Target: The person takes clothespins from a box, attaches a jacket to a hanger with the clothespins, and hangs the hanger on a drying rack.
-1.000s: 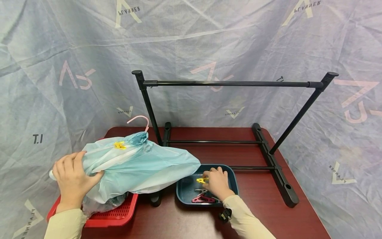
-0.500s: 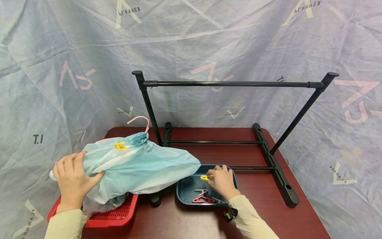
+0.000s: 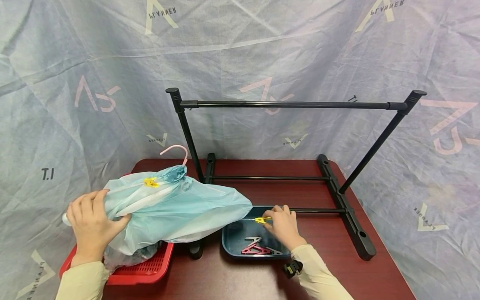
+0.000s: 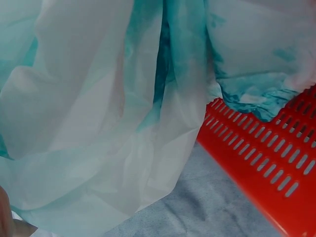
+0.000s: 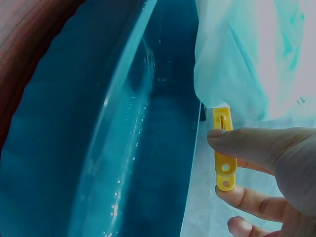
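In the head view, a pale blue and white garment [image 3: 187,212] lies slanted on a pink hanger [image 3: 184,155], above the red basket. One yellow clothespin [image 3: 151,182] is clipped near its neckline. My left hand [image 3: 90,227] grips the garment's left end between thumb and fingers; a white tip pokes out beside it. With thumb and fingertips, my right hand [image 3: 285,227] pinches another yellow clothespin [image 5: 224,153] over the back of the dark blue tray [image 3: 255,257]. The right wrist view shows that clothespin just below the garment's edge.
Pink and grey clothespins [image 3: 255,250] lie in the tray. Under the garment, the red basket [image 3: 150,273] holds crumpled cloth [image 3: 131,258]. A black rack [image 3: 292,105] stands on the brown table [image 3: 225,283], its foot reaching towards the right edge. Printed grey cloth [image 3: 240,50] hangs behind.
My right hand has moved up and slightly right with the yellow clothespin, away from the other clothespins in the tray. The left hand and garment have stayed put.
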{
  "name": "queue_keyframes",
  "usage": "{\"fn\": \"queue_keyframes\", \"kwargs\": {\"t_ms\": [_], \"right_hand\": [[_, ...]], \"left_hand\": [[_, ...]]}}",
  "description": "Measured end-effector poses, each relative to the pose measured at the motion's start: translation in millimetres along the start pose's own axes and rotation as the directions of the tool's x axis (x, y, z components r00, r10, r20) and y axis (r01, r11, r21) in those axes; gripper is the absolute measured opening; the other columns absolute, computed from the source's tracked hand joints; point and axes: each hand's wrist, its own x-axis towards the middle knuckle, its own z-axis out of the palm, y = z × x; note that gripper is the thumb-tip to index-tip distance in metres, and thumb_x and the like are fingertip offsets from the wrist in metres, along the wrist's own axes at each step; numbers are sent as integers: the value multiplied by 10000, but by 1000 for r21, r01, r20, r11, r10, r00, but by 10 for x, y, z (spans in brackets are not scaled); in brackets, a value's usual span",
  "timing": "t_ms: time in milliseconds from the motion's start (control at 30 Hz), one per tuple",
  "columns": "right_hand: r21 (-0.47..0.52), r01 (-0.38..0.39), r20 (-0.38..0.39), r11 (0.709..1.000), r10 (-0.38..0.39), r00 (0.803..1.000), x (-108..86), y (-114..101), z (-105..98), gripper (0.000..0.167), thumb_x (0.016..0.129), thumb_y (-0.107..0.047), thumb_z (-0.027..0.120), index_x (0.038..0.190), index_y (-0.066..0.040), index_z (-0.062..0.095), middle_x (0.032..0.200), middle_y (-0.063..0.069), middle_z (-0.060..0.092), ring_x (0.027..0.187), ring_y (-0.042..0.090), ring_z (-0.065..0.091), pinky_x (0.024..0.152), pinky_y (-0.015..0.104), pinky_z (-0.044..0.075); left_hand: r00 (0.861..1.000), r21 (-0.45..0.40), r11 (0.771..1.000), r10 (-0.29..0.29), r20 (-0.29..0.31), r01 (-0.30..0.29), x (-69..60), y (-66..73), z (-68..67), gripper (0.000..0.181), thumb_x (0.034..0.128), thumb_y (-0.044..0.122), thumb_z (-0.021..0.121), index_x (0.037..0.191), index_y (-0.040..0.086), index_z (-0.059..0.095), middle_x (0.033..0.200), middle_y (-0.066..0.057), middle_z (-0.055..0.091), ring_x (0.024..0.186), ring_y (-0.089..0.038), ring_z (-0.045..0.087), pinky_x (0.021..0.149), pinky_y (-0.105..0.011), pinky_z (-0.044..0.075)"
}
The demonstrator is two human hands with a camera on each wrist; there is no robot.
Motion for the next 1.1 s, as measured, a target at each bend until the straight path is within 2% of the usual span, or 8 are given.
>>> {"fn": "queue_keyframes", "kwargs": {"t_ms": [400,733,1100], "right_hand": [[13,-4,-33,1000,5,999,12,-22,-95,222,779,-240,843,976,-173,766,933,44,629,851,246,474,684,420,354],[16,-34,-40,999,34,999,37,0,-115,213,797,-234,827,994,-183,765,984,63,642,871,263,477,699,437,351],[33,-29,-63,999,31,998,44,13,-146,212,797,-223,824,996,-180,764,999,72,645,870,269,479,693,435,341]], "left_hand": [[1000,14,1000,1,10,-1,-46,-83,25,677,664,471,549,1059,-74,622,989,-301,553,874,-539,431,771,-658,285],[1000,3,1000,2,13,-2,-12,-37,10,682,664,471,552,1055,-85,612,988,-310,548,871,-544,421,760,-664,272],[1000,-8,1000,1,11,-1,32,35,-5,671,685,475,543,1036,-94,602,974,-322,539,860,-550,415,750,-667,261]]}}
